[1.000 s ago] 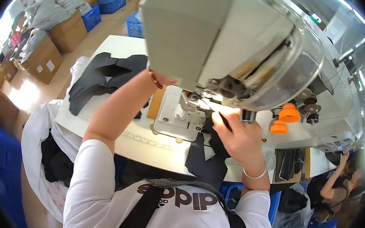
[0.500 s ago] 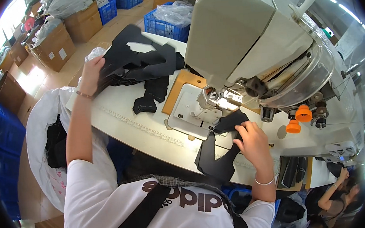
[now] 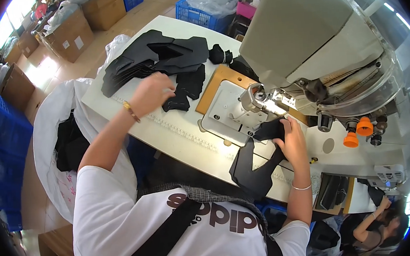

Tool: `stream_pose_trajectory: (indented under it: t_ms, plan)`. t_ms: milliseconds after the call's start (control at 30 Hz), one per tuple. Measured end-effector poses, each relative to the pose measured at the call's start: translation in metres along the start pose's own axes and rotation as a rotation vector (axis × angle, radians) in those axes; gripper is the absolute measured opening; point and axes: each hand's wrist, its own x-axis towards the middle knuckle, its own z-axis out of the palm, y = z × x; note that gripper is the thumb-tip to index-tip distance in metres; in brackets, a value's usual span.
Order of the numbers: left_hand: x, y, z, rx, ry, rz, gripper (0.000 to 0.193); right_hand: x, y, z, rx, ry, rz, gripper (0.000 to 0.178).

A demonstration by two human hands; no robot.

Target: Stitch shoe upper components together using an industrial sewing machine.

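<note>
My right hand [image 3: 292,142] grips a black cut fabric piece [image 3: 255,170] between thumb and fingers. One end of it lies by the presser area of a sewing machine [image 3: 257,106], and the forked part hangs over the table's front edge. My left hand [image 3: 153,92] hovers over the table with loosely bent fingers and nothing visible in them, slightly blurred. Just right of it lie small black fabric pieces [image 3: 190,83]. Behind it rests a fanned stack of larger black panels [image 3: 135,56].
A white table [image 3: 167,26] carries the machine, with orange knobs [image 3: 364,126] on its right. A white sack [image 3: 51,156] with black cloth stands at left. Blue crates [image 3: 200,14] and cardboard boxes [image 3: 68,37] are on the floor behind. Another person [image 3: 377,227] works at lower right.
My left hand has let go of a black panel, now lying on the stack, and moved right and nearer toward the small pieces. My right hand keeps its hold; the view has shifted slightly.
</note>
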Motion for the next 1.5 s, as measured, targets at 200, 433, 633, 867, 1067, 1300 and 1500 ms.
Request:
stream_pose_trajectory:
  t_ms: [200,433,633,867,1067,1300,1500]
  plan:
    - [-0.005,0.012,0.030,0.106,-0.244,-0.008,0.016,0.003,-0.005,-0.004,-0.048,0.036,-0.049,0.067]
    - [0.004,0.004,0.034,0.061,-0.276,0.019,0.011,-0.020,-0.004,-0.010,-0.199,0.103,-0.033,0.062]
    - [0.007,0.012,0.026,0.084,-0.203,-0.031,0.007,-0.045,-0.018,-0.019,-0.112,0.346,-0.008,0.067]
    - [0.030,0.059,-0.003,-0.099,0.110,0.061,0.011,-0.063,-0.059,-0.041,0.187,0.591,-0.136,0.053]
    - [0.061,0.144,-0.040,-0.182,0.423,0.470,0.017,-0.031,-0.094,-0.070,0.094,0.561,-0.539,0.038]
    - [0.076,0.176,-0.022,-0.020,0.244,0.719,0.022,-0.003,-0.104,-0.077,-0.063,0.407,-0.549,0.040]
    - [0.082,0.175,-0.008,0.026,0.195,0.747,0.022,-0.001,-0.099,-0.066,-0.101,0.497,-0.568,0.030]
